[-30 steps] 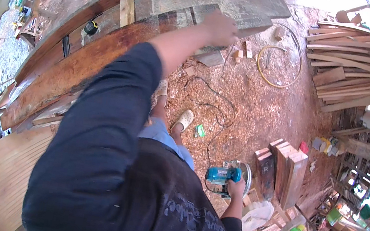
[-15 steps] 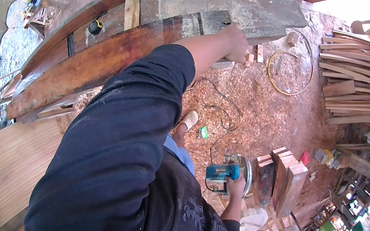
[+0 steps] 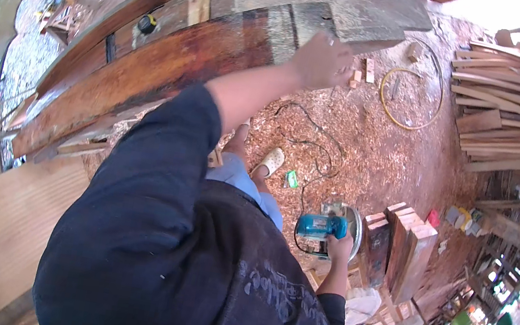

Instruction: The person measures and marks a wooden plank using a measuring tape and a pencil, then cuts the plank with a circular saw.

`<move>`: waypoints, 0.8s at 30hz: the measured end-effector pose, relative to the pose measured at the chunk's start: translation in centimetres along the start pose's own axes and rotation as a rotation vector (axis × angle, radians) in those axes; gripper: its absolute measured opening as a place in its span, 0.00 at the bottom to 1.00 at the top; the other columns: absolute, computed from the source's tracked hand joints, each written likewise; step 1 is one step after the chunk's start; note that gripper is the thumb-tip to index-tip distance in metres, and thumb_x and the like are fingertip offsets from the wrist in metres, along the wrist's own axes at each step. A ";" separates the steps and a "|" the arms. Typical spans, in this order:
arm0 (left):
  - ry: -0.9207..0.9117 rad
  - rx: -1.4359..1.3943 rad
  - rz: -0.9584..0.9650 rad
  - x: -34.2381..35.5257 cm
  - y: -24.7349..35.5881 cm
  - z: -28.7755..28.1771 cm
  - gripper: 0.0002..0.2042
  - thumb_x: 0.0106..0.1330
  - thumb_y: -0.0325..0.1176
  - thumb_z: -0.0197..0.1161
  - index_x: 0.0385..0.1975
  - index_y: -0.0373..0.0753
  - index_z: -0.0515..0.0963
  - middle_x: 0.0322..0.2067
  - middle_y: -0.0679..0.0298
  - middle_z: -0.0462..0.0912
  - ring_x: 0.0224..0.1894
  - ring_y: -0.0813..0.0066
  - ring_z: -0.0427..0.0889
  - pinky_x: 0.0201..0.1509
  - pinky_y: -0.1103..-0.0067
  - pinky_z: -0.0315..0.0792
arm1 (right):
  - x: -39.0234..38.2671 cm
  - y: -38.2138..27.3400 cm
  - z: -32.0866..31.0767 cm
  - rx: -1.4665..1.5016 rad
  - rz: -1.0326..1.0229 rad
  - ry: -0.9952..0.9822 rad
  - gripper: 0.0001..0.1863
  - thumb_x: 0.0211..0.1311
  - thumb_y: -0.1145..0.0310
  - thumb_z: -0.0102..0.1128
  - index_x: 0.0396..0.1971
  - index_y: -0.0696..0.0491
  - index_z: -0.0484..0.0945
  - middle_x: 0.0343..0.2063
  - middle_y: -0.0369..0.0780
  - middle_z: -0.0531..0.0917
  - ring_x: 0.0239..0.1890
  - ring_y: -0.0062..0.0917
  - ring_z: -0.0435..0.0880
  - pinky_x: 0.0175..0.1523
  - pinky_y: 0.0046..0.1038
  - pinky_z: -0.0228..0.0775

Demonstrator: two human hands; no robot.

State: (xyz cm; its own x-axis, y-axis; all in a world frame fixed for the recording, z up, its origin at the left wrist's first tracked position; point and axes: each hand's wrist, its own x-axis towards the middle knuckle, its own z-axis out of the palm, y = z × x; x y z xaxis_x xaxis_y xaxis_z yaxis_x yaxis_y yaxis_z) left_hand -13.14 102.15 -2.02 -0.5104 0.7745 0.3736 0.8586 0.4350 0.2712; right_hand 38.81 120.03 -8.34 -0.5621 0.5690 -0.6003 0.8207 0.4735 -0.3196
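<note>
My right hand [image 3: 339, 246] is closed around the handle of a blue circular saw [image 3: 321, 226], which hangs low at my right side. Its large round guard faces right and a black cord [image 3: 309, 144] trails from it over the floor. Stretched out ahead, my left hand [image 3: 322, 62] hovers over or rests on the near edge of a long reddish-brown plank [image 3: 152, 70]; contact is unclear. Its fingers look loosely apart, with nothing seen in them. The plank lies along a timber workbench, next to a small pale wood block [image 3: 199, 3] and a black-and-yellow tape measure [image 3: 147, 24].
Wood shavings cover the floor [image 3: 370, 153]. Thick timber offcuts [image 3: 411, 248] stand right of the saw. Curved boards [image 3: 504, 99] are stacked at the far right. A yellow hose loop [image 3: 408, 127] lies on the ground. A broad pale board [image 3: 13, 219] is at the left.
My left hand has drawn back leftward and nearer along the plank's edge, its arm swinging left. The saw stays in my right hand, nearly in place. The view has shifted slightly.
</note>
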 end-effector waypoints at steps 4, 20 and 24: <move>0.047 -0.351 -0.327 -13.9 4.5 -6.7 0.12 0.68 0.42 0.64 0.39 0.40 0.85 0.38 0.56 0.85 0.44 0.56 0.85 0.47 0.64 0.77 | -1.5 4.6 2.1 0.233 0.298 -0.099 0.15 0.50 0.74 0.65 0.39 0.62 0.83 0.27 0.48 0.88 0.32 0.40 0.89 0.43 0.40 0.79; 1.574 -1.650 -1.464 -37.7 -10.7 -8.2 0.44 0.56 0.62 0.78 0.65 0.42 0.69 0.66 0.55 0.72 0.65 0.58 0.74 0.66 0.61 0.70 | -3.7 8.1 -2.1 0.512 0.282 -0.064 0.05 0.51 0.77 0.61 0.29 0.59 0.80 0.17 0.39 0.80 0.16 0.26 0.80 0.23 0.30 0.70; 1.664 -1.602 -1.447 -36.0 -10.6 -9.4 0.31 0.63 0.51 0.75 0.62 0.44 0.73 0.63 0.59 0.77 0.62 0.57 0.77 0.66 0.58 0.73 | -2.1 3.4 -3.0 0.451 0.248 0.003 0.06 0.50 0.78 0.60 0.30 0.59 0.80 0.16 0.38 0.80 0.16 0.26 0.80 0.22 0.31 0.70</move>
State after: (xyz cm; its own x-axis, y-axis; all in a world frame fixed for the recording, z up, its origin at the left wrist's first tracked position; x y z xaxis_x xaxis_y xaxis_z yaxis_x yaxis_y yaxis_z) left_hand -4.33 65.38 -10.01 -0.6282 -0.4276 -0.6500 0.0280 -0.8473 0.5304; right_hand 42.48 122.44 -6.00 -0.3444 0.6296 -0.6964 0.8917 -0.0127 -0.4524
